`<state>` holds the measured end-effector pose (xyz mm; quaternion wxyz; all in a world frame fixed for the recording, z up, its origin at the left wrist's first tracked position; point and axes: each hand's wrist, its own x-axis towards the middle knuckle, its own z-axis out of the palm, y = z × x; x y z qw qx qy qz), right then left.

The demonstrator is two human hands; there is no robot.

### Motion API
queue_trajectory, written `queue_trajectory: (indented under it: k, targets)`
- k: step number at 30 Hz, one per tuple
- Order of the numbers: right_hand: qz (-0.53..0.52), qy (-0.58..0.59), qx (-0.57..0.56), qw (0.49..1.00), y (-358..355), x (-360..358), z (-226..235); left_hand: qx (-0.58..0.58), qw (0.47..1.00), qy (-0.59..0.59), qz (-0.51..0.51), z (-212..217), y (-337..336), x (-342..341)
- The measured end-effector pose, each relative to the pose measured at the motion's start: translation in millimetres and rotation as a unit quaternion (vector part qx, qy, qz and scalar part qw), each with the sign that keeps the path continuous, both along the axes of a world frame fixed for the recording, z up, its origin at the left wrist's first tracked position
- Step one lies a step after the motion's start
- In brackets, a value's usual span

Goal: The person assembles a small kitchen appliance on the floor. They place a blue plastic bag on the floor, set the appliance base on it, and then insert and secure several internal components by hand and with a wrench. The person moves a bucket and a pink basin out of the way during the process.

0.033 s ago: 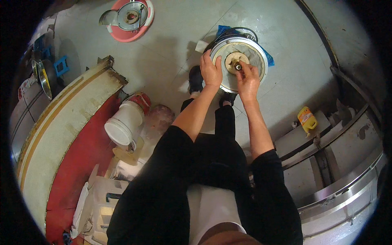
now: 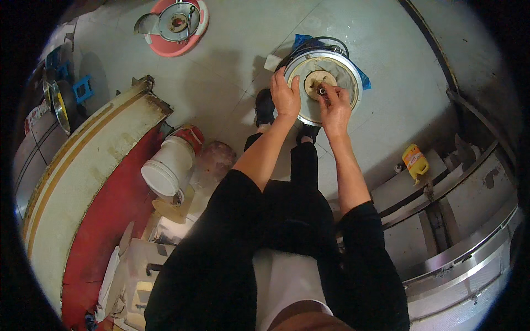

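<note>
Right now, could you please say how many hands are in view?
2: left hand on the left rim of the round unit, right hand on the small fitting at its centre.

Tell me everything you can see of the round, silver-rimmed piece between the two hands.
The round piece has a shiny, metal-looking rim around a dull grey, stained face, with a rough tan disc at its centre. It faces up toward the camera, just beyond the black shoes. The left hand touches its left edge; the right hand pinches a small fitting over the centre. Something blue shows past its right edge.
</note>
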<state>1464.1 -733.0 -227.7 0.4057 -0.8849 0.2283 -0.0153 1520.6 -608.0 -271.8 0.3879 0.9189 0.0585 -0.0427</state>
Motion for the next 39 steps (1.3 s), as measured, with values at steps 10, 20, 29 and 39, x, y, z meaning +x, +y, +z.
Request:
queue_trajectory:
  k: [10,20,29,39]
  targets:
    - [0.049,0.091,-0.038,0.994,-35.8,-2.4,-20.1,0.023,0.996,0.074,0.033,-16.6,-30.8,-11.2]
    - [0.253,-0.027,-0.214,0.943,-61.1,5.9,-10.0,-0.033,0.998,0.024,0.048,-10.8,-40.2,-7.6]
    - [0.217,0.189,-0.245,0.926,-50.0,22.0,6.6,-0.027,0.998,0.0,0.059,-10.7,-37.4,-7.1]
    - [0.23,0.311,-0.248,0.888,-58.3,23.4,-7.2,-0.023,0.999,0.016,0.035,-14.1,-38.9,-3.9]
